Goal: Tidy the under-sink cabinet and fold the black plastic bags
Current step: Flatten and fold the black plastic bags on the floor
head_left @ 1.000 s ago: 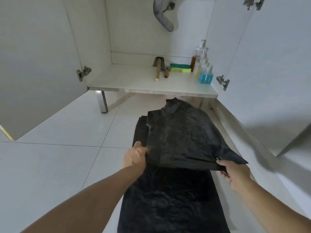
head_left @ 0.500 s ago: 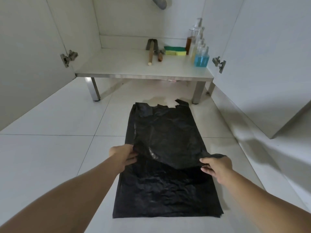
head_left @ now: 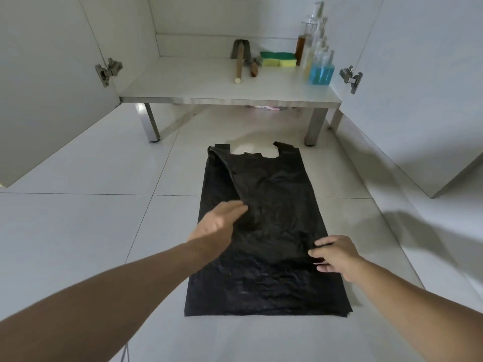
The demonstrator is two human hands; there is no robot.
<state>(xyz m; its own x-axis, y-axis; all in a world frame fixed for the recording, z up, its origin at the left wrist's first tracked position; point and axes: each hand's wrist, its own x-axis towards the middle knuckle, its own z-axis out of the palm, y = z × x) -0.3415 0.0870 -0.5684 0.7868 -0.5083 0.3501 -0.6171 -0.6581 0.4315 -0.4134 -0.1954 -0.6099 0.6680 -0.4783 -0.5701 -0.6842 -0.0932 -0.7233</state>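
Observation:
Black plastic bags [head_left: 264,280] lie stacked flat on the white tiled floor, handles pointing toward the open cabinet. The top bag [head_left: 271,194] is spread over the stack, with a raised crease running down its left part. My left hand [head_left: 218,223] rests on that bag's left side with fingers straight, pressing it down. My right hand [head_left: 334,254] is at the bag's right edge, its fingers pinching the plastic there. The under-sink cabinet floor [head_left: 209,87] stands beyond the bags on metal legs.
On the cabinet floor at the back lie a wooden-handled tool [head_left: 239,64], a small brush [head_left: 254,69], green-yellow sponges [head_left: 278,59] and several pump bottles [head_left: 320,66] at the right. Both cabinet doors [head_left: 44,95] stand open left and right. A metal leg [head_left: 315,128] is near the bag handles.
The top bag, held lifted a second ago, has been lowered flat onto the stack. My left hand let go and now presses it flat; my right hand still holds the edge.

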